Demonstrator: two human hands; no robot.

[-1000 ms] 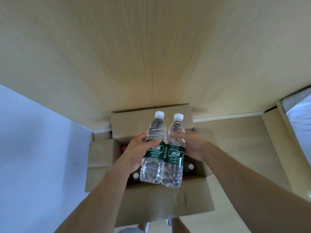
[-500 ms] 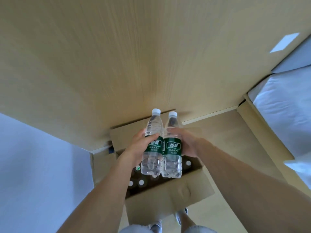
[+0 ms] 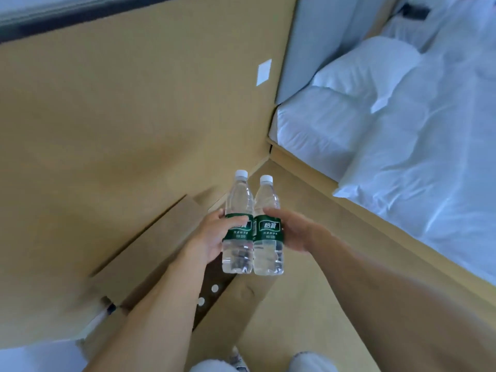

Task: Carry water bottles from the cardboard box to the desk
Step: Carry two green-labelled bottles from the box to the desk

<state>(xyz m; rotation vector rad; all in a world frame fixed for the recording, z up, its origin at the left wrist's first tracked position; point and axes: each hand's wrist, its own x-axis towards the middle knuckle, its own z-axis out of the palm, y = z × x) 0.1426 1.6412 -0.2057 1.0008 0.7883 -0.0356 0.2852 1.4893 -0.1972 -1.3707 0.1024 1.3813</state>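
Two clear water bottles with green labels and white caps stand upright side by side in front of me, touching. My left hand (image 3: 212,237) grips the left bottle (image 3: 238,200) around its label. My right hand (image 3: 292,232) grips the right bottle (image 3: 267,253) at its label. Both bottles are held above the open cardboard box (image 3: 241,312) on the floor. White caps of more bottles (image 3: 208,294) show inside the box. The desk is not in view.
A tan wood-panel wall (image 3: 107,130) fills the left and centre, with a white switch plate (image 3: 263,71). A bed with white bedding (image 3: 402,143) on a wooden frame lies to the right. My knees show at the bottom edge.
The view has swung right and up, bringing the bed and pillows into sight. Both bottles are lifted higher off the box, still held in the same grips.
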